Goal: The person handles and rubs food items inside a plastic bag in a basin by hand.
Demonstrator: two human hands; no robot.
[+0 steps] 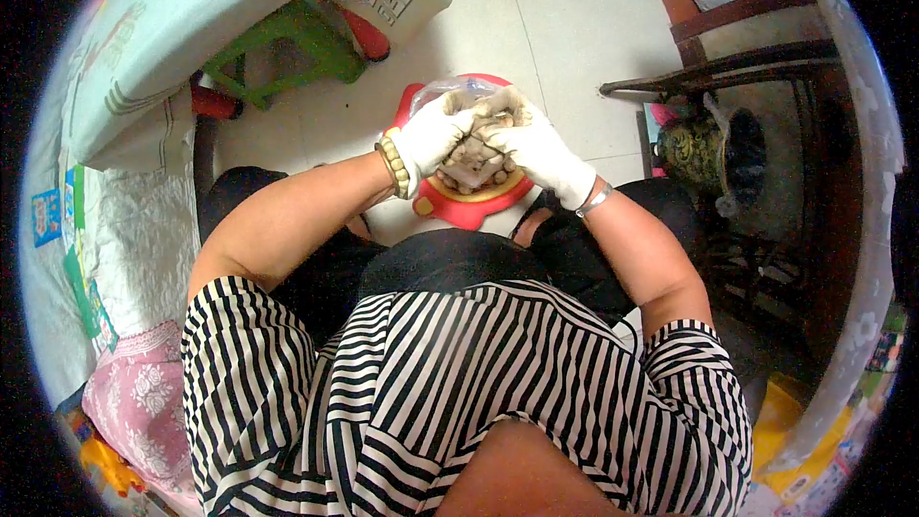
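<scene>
Both my hands wear white gloves with dirt-stained fingertips. My left hand is closed, its fingers bent inward. My right hand is closed too, its fingertips meeting the left ones. What sits between the fingers is too small to make out. Right under the hands lies a heap of small beige-brown lumps, perhaps nuts in their shells. Clear plastic shows around the heap. All of it rests on a red low stool or tray with a yellow band, in front of my knees.
A green plastic stool stands partly under a cloth-covered table at the left. Pale floor tiles lie ahead. On the right are a dark wooden frame and a dark patterned bag-like item.
</scene>
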